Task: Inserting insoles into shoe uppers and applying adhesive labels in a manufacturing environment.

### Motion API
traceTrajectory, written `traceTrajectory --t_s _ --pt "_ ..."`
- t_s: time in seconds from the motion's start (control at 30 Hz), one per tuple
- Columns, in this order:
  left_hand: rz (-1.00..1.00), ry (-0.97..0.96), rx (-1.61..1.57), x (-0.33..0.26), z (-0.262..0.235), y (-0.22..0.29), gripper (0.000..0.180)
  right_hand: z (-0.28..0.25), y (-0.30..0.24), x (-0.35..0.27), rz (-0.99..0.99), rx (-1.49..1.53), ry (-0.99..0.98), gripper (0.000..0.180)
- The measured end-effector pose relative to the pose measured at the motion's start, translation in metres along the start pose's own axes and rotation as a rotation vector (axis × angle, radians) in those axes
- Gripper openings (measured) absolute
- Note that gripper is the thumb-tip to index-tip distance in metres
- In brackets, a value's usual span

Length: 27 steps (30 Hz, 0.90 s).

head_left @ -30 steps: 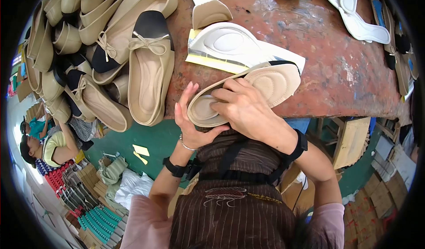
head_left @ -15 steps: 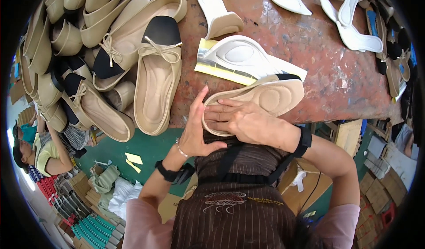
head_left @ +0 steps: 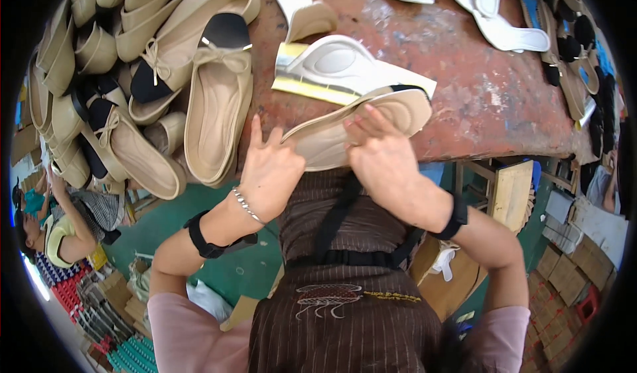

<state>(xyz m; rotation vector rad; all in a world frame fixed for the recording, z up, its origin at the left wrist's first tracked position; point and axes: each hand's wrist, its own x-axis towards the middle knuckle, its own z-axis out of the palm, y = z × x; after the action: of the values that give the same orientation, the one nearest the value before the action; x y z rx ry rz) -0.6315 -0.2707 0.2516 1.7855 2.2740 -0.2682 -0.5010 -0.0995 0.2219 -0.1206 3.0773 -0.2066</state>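
A beige flat shoe (head_left: pixel 325 141) with a padded insole and a dark toe edge lies tilted at the near edge of the table, its toe to the right. My left hand (head_left: pixel 271 174) is closed round its heel end, index finger raised. My right hand (head_left: pixel 383 157) grips the near side, with fingertips on the insole near the front pad; its thumb is hidden. Just beyond the shoe, a white insole (head_left: pixel 335 58) rests on a yellow-and-white sheet (head_left: pixel 312 89).
Beige shoes with black toes and bows, one of them a finished-looking flat (head_left: pixel 217 121), pile up at the left. Several white insoles (head_left: pixel 488 21) lie along the far side of the red-brown table (head_left: pixel 491 107). More shoes (head_left: pixel 570 87) stand at the right. Another person (head_left: pixel 63 233) works at far left.
My right hand has shifted from the heel toward the front of the shoe. My left hand has closed on the heel end. The view has moved, so the table's things appear further left and up.
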Motion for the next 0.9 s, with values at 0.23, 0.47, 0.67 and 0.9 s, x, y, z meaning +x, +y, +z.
traceTrajectory --t_s 0.23,0.47,0.67,0.9 --pt "-0.076 0.249 -0.319 0.001 0.011 0.048 0.019 -0.026 0.035 0.003 0.377 0.155 0.494 0.026" --pt "-0.141 0.202 -0.216 0.033 0.006 0.103 0.042 -0.058 0.054 0.018 0.596 0.894 0.214 0.032" --pt "-0.055 0.172 -0.264 0.041 0.019 0.096 0.029 -0.003 0.001 -0.034 0.443 0.417 0.245 0.025" --pt "-0.049 0.191 -0.291 0.044 0.017 0.091 0.03 -0.013 0.05 0.052 0.658 0.391 -0.212 0.062"
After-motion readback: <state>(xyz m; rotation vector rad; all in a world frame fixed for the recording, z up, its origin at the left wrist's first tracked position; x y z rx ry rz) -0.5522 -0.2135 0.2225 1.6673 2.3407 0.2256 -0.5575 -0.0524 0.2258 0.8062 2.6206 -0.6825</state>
